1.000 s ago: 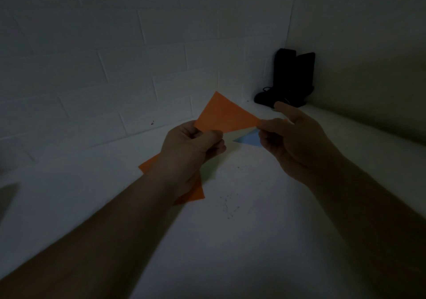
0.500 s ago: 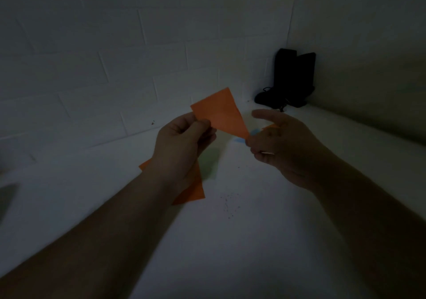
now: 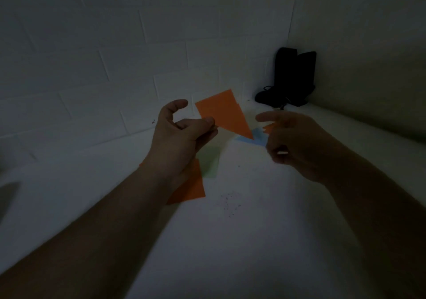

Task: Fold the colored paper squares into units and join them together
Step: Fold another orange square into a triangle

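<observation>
A folded orange paper point(image 3: 224, 114) hangs in the air above the white table, its point aimed down to the right. My left hand point(image 3: 182, 135) pinches its lower left edge between thumb and fingers, with the index finger raised. My right hand point(image 3: 297, 142) hovers just right of the paper's tip, blurred, fingers loosely curled; a small orange scrap point(image 3: 268, 127) shows at its fingertips. A blue paper point(image 3: 253, 138) lies on the table behind the tip. Another orange paper point(image 3: 191, 188) and a pale green one point(image 3: 211, 160) lie under my left wrist.
A black object with a cord point(image 3: 290, 80) stands in the far corner where the two white brick walls meet. The white table point(image 3: 230, 241) carries a patch of dark specks near its middle.
The orange paper has turned from lying wide between both hands to pointing downward. My right hand has let go of its corner and drawn slightly right. My left hand's index finger has lifted.
</observation>
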A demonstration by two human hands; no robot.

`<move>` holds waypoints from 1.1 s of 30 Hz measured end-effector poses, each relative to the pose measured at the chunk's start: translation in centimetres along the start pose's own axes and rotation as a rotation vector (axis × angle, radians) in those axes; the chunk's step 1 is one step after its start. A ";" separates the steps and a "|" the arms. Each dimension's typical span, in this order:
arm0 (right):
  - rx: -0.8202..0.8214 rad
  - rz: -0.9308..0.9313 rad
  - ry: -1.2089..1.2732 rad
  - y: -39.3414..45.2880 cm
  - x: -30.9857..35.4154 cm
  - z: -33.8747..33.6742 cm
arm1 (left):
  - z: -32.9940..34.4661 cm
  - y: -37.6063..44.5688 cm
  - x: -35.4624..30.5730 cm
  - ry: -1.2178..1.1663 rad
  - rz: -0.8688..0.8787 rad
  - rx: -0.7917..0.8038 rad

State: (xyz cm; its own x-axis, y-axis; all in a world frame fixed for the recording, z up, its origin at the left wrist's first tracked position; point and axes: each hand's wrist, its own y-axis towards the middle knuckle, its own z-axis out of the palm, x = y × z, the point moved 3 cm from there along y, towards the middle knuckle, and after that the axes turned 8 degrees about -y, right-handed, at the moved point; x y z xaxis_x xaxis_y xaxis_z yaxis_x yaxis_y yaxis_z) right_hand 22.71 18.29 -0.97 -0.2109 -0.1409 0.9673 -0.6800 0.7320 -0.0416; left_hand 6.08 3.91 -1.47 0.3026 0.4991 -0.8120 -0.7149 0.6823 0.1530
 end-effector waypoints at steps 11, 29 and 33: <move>0.049 -0.107 0.075 -0.3 0.1 1.4 | 0.8 -1.1 0.2 0.338 -0.034 0.179; 0.073 -0.270 0.151 -0.2 -0.1 1.8 | 1.4 -1.7 1.3 0.262 -0.145 0.199; 0.105 -0.269 0.148 -0.4 -0.1 2.0 | 1.4 -1.7 1.3 0.270 -0.163 0.201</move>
State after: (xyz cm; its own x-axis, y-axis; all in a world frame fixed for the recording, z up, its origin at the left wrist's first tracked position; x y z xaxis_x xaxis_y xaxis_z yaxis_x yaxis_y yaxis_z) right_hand 21.56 16.69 -1.52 0.0850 -0.2157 0.9728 -0.7678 0.6080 0.2019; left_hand 8.58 4.16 -1.95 0.2058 0.2348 -0.9500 -0.5250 0.8457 0.0953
